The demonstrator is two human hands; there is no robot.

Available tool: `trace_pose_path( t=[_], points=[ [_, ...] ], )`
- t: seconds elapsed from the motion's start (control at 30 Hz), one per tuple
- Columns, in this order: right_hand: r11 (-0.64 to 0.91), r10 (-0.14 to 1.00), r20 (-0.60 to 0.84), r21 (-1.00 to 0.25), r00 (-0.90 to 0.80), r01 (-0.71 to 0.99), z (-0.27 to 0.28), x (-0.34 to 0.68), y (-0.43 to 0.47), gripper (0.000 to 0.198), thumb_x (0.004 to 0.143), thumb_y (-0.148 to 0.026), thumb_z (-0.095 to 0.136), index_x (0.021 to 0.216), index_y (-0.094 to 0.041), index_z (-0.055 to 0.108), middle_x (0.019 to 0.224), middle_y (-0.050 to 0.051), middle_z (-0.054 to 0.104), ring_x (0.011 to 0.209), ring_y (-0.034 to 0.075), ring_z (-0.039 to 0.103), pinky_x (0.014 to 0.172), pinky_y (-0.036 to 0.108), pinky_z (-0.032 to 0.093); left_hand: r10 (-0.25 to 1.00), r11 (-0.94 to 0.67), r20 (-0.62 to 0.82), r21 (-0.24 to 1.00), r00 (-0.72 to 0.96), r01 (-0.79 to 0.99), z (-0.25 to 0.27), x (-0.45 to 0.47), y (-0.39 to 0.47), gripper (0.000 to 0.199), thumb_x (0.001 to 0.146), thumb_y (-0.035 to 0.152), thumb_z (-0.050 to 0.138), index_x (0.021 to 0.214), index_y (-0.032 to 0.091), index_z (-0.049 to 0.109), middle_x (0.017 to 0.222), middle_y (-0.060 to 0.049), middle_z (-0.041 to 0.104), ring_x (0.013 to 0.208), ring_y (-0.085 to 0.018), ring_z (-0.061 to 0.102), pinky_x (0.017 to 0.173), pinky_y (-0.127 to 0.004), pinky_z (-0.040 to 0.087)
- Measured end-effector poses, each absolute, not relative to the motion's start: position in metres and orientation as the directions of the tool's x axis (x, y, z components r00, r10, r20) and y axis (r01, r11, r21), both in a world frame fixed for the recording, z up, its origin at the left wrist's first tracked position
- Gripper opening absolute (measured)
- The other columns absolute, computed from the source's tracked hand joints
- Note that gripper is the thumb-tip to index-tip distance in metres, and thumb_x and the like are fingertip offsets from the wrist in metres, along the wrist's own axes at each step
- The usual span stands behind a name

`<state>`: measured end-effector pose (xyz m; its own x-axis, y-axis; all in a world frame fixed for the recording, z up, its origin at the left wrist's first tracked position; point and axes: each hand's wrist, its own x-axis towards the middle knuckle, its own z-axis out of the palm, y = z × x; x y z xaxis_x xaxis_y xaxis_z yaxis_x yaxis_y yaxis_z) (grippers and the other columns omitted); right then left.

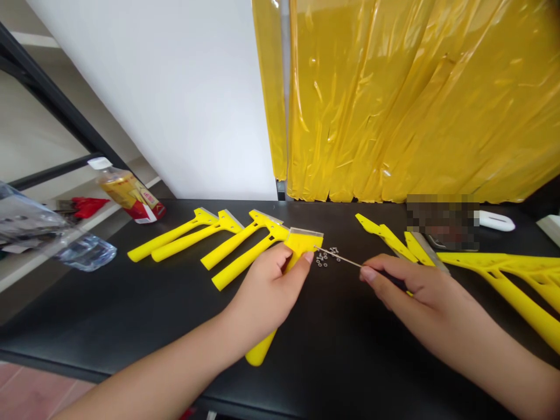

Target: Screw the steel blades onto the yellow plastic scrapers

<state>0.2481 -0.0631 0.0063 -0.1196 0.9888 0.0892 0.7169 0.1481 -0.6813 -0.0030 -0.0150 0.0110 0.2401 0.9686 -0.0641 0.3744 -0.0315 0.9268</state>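
Note:
My left hand [277, 280] is closed around a yellow scraper [305, 238] just below its head, where a metal blade edge runs along the top. Its handle slants down toward the front of the black table. In my right hand [406, 286] is a screwdriver [341, 257] with a thin metal shaft and a dark handle. The shaft's tip meets the scraper head near my left thumb; whether it sits in a screw is too small to tell. Small metal screws and nuts [322, 259] lie on the table behind the shaft.
Several yellow scrapers [236, 256] lie in a row on the left of the black table [175, 326]. Loose yellow plates [385, 236] and bare yellow handles [503, 280] lie right. A drink bottle [131, 192], plastic bag [85, 248] and white case [496, 221] are around them.

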Motion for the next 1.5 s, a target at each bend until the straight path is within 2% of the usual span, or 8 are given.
trace_pose_path(
  t=[0.2,0.43,0.53,0.63,0.83,0.97,1.13,1.5],
  points=[
    [0.079,0.929,-0.102,-0.884,-0.355,0.461,0.005,0.263,-0.045,0.038,0.112,-0.055,0.050,0.112,-0.025,0.072,0.088,0.002,0.073,0.078,0.018,0.065,0.073,0.031,0.053,0.966,0.067,-0.089,0.993,0.244,0.100,0.016,-0.007,-0.001,0.042,0.104,0.061,0.061,0.093,0.021,0.064,0.065,0.004,0.059,0.052,-0.012,0.055,0.055,-0.026,0.044],
    [0.030,0.472,-0.360,-0.906,-0.805,0.423,0.056,0.281,-0.038,0.030,0.109,-0.041,0.060,0.104,-0.023,0.084,0.099,0.008,0.081,0.095,0.023,0.076,0.088,0.038,0.061,0.922,0.199,-0.150,0.974,0.356,-0.105,0.012,-0.006,0.013,0.035,0.099,0.049,0.068,0.087,0.016,0.067,0.073,-0.003,0.067,0.055,-0.013,0.059,0.054,-0.026,0.048],
    [0.311,0.632,-0.239,-0.792,-0.737,0.525,0.077,0.296,-0.009,0.036,0.110,-0.047,0.056,0.106,-0.025,0.084,0.102,0.003,0.082,0.091,0.018,0.078,0.081,0.030,0.061,0.892,0.180,-0.127,0.980,0.434,-0.082,0.004,-0.006,0.018,0.039,0.101,0.049,0.065,0.084,0.014,0.069,0.072,-0.005,0.067,0.057,-0.014,0.061,0.056,-0.027,0.050],
    [0.531,0.833,0.198,-0.551,-0.517,0.644,0.082,0.310,0.026,0.048,0.106,-0.056,0.052,0.116,-0.021,0.083,0.118,0.004,0.082,0.108,0.021,0.076,0.089,0.036,0.058,0.895,0.104,-0.064,0.992,0.441,-0.066,-0.002,-0.006,0.021,0.043,0.103,0.051,0.062,0.080,0.014,0.071,0.065,-0.004,0.064,0.057,-0.015,0.060,0.058,-0.026,0.049],
    [0.519,0.712,0.665,-0.284,-0.224,0.807,0.050,0.301,0.047,0.035,0.109,-0.036,0.049,0.119,-0.016,0.076,0.124,0.015,0.076,0.123,0.030,0.069,0.105,0.050,0.052,0.921,-0.018,0.050,0.996,0.387,-0.085,-0.002,-0.010,0.022,0.044,0.098,0.052,0.070,0.073,0.015,0.072,0.067,-0.004,0.065,0.059,-0.014,0.058,0.060,-0.027,0.047],
    [0.487,0.761,0.620,-0.354,-0.190,0.798,0.029,0.266,0.023,0.020,0.104,-0.027,0.053,0.116,-0.020,0.067,0.114,0.013,0.074,0.107,0.027,0.070,0.098,0.046,0.055,0.954,-0.065,0.097,0.991,0.284,-0.118,-0.011,-0.014,0.019,0.043,0.094,0.052,0.072,0.069,0.017,0.069,0.068,-0.005,0.067,0.061,-0.016,0.060,0.060,-0.029,0.046],
    [0.356,0.921,0.330,-0.497,-0.208,0.791,0.005,0.235,-0.007,0.015,0.104,-0.033,0.058,0.101,-0.027,0.071,0.071,-0.004,0.068,0.059,0.015,0.062,0.055,0.027,0.045,0.982,-0.150,0.167,0.973,0.092,-0.174,-0.019,-0.017,0.015,0.034,0.095,0.045,0.071,0.073,0.019,0.068,0.068,-0.002,0.065,0.064,-0.016,0.060,0.062,-0.029,0.047],
    [0.317,0.946,0.135,-0.563,-0.294,0.763,-0.028,0.224,-0.005,0.017,0.097,-0.029,0.061,0.097,-0.030,0.078,0.092,0.002,0.078,0.080,0.021,0.065,0.071,0.033,0.039,0.963,0.134,-0.053,0.946,0.266,-0.297,0.006,-0.006,0.019,0.032,0.103,0.039,0.054,0.081,0.018,0.063,0.060,-0.001,0.059,0.043,-0.012,0.049,0.044,-0.024,0.040]
  ],
)
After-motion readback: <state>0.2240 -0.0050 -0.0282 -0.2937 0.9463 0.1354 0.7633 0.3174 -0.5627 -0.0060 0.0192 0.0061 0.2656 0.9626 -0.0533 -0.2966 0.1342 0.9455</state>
